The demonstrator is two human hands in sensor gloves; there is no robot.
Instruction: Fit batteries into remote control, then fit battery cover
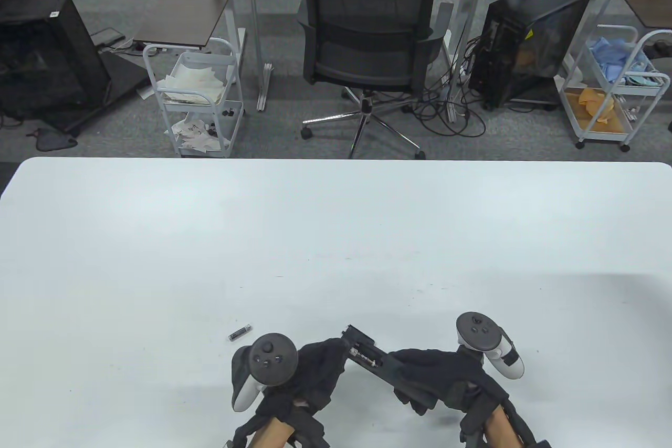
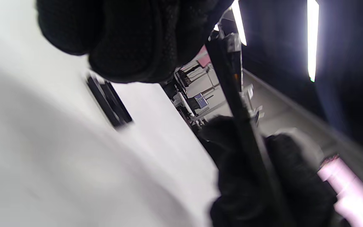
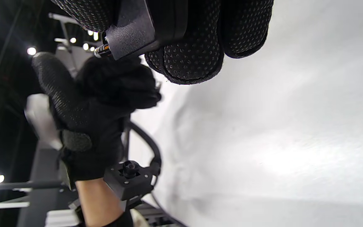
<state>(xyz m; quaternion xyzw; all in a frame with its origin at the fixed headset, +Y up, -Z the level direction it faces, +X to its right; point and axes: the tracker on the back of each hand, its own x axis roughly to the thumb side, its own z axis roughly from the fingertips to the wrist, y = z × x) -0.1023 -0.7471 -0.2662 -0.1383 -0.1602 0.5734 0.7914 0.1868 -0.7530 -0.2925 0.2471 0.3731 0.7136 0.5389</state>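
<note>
A black remote control [image 1: 368, 354] is held off the table between both hands near the front edge, with its back up and its battery bay open. A battery [image 1: 363, 356] lies in the bay. My right hand [image 1: 436, 375] grips the remote's near end; the right wrist view shows the remote [image 3: 132, 30] in its fingers, with a battery tip [image 3: 101, 49] showing. My left hand [image 1: 317, 366] holds the remote's far part, fingers on the bay. In the left wrist view the remote [image 2: 239, 104] is edge-on. A small dark flat piece [image 1: 241, 333], apparently the battery cover [image 2: 109, 101], lies on the table to the left.
The white table [image 1: 336, 238] stretches wide beyond the hands. Its front edge is just below the hands. An office chair [image 1: 367, 43] and carts stand past the far edge.
</note>
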